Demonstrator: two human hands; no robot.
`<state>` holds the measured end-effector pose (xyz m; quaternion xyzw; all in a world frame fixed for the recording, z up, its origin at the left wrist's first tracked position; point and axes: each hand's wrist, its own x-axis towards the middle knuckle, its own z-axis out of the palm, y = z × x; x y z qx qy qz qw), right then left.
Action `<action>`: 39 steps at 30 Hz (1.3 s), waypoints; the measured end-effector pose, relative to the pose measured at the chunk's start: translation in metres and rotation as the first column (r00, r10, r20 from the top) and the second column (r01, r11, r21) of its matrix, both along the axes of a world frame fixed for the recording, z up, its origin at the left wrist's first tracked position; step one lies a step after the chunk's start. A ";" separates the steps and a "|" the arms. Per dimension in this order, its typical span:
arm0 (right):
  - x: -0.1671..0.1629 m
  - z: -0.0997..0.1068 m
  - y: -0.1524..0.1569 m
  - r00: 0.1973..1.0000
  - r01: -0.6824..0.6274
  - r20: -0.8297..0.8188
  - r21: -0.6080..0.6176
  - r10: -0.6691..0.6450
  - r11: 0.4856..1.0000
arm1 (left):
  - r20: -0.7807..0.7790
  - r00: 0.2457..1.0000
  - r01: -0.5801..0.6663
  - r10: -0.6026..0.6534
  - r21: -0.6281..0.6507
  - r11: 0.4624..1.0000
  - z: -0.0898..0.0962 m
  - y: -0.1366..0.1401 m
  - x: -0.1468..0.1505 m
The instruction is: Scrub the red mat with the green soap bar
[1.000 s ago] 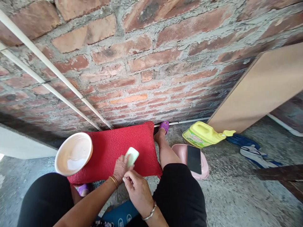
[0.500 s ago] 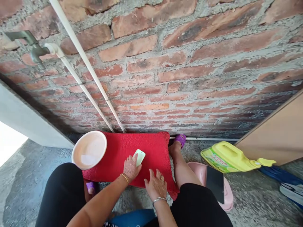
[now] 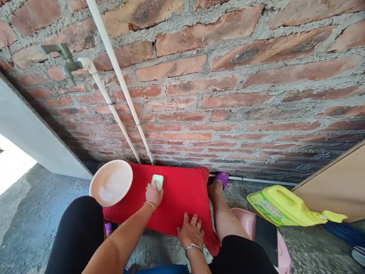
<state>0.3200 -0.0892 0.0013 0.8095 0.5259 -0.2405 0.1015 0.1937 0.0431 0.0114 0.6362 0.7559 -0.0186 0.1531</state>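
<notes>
A red textured cloth [image 3: 182,198] lies flat on the concrete floor against the brick wall. My left hand [image 3: 153,195] grips a pale green bar of soap [image 3: 157,181] and presses it on the cloth's far left part. My right hand [image 3: 191,232] lies flat with fingers spread on the cloth's near edge. My knees in black frame both hands, and my right foot in a purple sandal [image 3: 221,178] rests beside the cloth.
A pale pink basin [image 3: 111,182] holding a little water overlaps the cloth's left edge. A yellow detergent jug [image 3: 285,207] lies on its side at right, near a pink stool [image 3: 282,255] carrying a black phone [image 3: 266,238]. White pipes [image 3: 119,82] and a tap [image 3: 64,57] run down the wall.
My left hand has slid the soap away from me towards the wall. My right hand left it and settled flat on the cloth's near edge. The view tilted up.
</notes>
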 end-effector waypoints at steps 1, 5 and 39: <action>0.000 -0.001 -0.001 1.000 -0.008 0.014 -0.003 0.009 1.000 | 0.035 0.992 0.124 -0.123 -0.018 0.992 -0.003 -0.006 0.014; 0.000 -0.006 -0.002 0.999 -0.027 0.037 0.006 0.027 1.000 | 0.095 0.963 0.254 -0.251 -0.016 0.967 -0.003 -0.005 0.031; -0.005 -0.004 0.003 0.999 0.003 0.034 0.010 -0.004 1.000 | -0.018 0.934 -0.355 0.356 0.037 0.934 0.022 0.045 -0.044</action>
